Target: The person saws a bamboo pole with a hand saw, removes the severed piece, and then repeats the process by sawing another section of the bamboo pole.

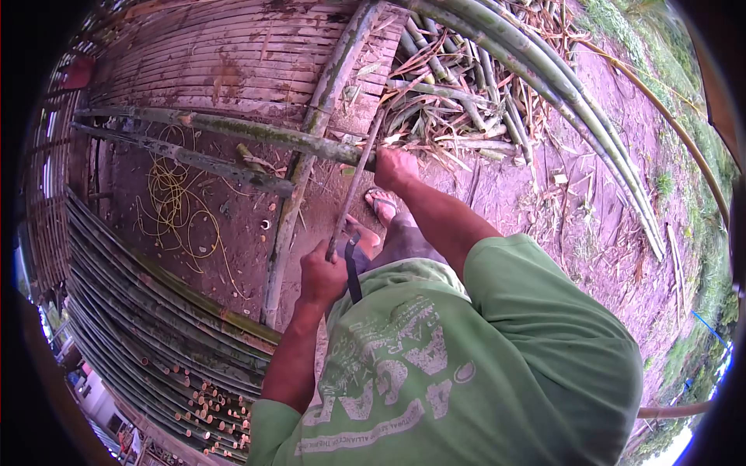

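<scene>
My left hand point(322, 273) is closed around the lower end of a long, thin brown stick-like piece point(355, 182). That piece slants up and away from me, crossing the near end of a mossy green bamboo pole point(264, 133). My right hand point(396, 168) is closed at that pole's end, its fingers wrapped over the tip. The pole lies across an upright-looking, thicker bamboo post point(317, 116). A second, shorter bamboo pole point(194, 161) runs below it and meets the same post. A dark strap point(353, 272) hangs beside my left hand.
Long bamboo poles point(155, 334) are stacked at lower left, near a tangled yellow cord point(175, 206). A slatted bamboo platform point(210, 66) spans the top left. Cut bamboo pieces point(466, 85) lie heaped at the top, with long curved poles point(559, 93) to their right.
</scene>
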`<state>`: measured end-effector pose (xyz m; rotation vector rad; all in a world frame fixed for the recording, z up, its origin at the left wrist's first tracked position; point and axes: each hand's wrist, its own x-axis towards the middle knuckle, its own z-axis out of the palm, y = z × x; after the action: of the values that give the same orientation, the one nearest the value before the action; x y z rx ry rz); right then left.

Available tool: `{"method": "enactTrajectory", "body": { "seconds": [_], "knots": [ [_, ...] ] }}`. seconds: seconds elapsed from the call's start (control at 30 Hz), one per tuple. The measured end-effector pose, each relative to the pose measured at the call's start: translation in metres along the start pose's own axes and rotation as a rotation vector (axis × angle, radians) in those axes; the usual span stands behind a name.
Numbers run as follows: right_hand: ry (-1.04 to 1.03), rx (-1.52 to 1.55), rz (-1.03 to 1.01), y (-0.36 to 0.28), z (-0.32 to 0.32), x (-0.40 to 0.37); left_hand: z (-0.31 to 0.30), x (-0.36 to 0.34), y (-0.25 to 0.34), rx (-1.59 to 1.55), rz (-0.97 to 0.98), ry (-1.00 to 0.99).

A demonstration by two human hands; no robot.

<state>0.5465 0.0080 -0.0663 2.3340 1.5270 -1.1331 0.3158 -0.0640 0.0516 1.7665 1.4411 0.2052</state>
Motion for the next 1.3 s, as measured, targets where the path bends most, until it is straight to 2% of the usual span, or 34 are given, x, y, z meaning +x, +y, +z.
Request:
{"method": "enactTrajectory", "body": {
  "seconds": [0.1,0.27,0.37,0.4,0.47,0.53,0.6,0.67,0.73,0.8,0.87,0.93,1.03,1.1,1.17,1.2,1.27,1.3],
  "knots": [
    [-0.006,-0.022,0.007,-0.002,-0.013,0.001,0.010,0.012,-0.001,-0.031,-0.013,-0.017],
    [0.032,-0.035,0.014,-0.008,-0.001,-0.006,-0.028,-0.063,-0.013,0.015,-0.094,-0.068],
    [0.059,-0.025,0.021,-0.008,0.011,-0.005,-0.018,-0.042,-0.017,-0.046,0.033,-0.019],
    [0.057,-0.015,0.023,-0.013,0.018,-0.012,0.002,-0.011,-0.016,-0.042,0.068,0.058],
    [0.093,0.011,0.018,-0.012,0.033,-0.016,0.048,0.061,-0.028,-0.039,0.103,0.093],
    [0.069,-0.023,0.046,-0.011,0.022,-0.014,0.043,0.058,-0.020,-0.043,0.063,0.029],
    [0.043,-0.008,0.025,-0.015,0.023,-0.020,0.011,0.016,-0.019,-0.026,0.006,-0.021],
    [0.053,0.022,0.001,-0.013,0.031,-0.017,-0.025,-0.054,-0.032,0.018,-0.019,-0.059],
    [0.069,0.027,0.004,-0.010,0.033,-0.016,-0.036,-0.069,-0.033,0.059,-0.040,-0.079],
    [0.069,0.039,0.032,-0.011,0.035,-0.017,-0.035,-0.063,-0.029,0.066,-0.062,-0.091],
    [0.116,0.051,0.041,-0.016,0.031,-0.027,0.009,-0.001,-0.033,-0.007,0.115,-0.002],
    [0.050,0.020,0.012,-0.014,0.033,-0.026,0.031,0.048,-0.014,-0.058,0.039,0.017],
    [0.102,-0.003,-0.010,-0.013,0.028,-0.019,0.005,0.001,-0.020,-0.017,0.049,-0.008],
    [0.083,0.017,-0.019,-0.008,0.034,-0.016,-0.032,-0.052,-0.022,0.023,-0.046,-0.075],
    [0.062,0.037,-0.021,-0.009,0.038,-0.019,-0.043,-0.065,-0.020,0.052,-0.093,-0.094],
    [0.056,0.038,-0.022,-0.010,0.039,-0.019,-0.042,-0.065,-0.021,0.059,-0.114,-0.100],
    [0.135,0.044,0.014,-0.012,0.041,-0.018,-0.013,-0.024,-0.028,0.029,0.031,-0.058],
    [0.103,0.036,0.019,-0.011,0.042,-0.020,0.004,0.004,-0.029,-0.012,0.031,-0.050]
  ]
}}
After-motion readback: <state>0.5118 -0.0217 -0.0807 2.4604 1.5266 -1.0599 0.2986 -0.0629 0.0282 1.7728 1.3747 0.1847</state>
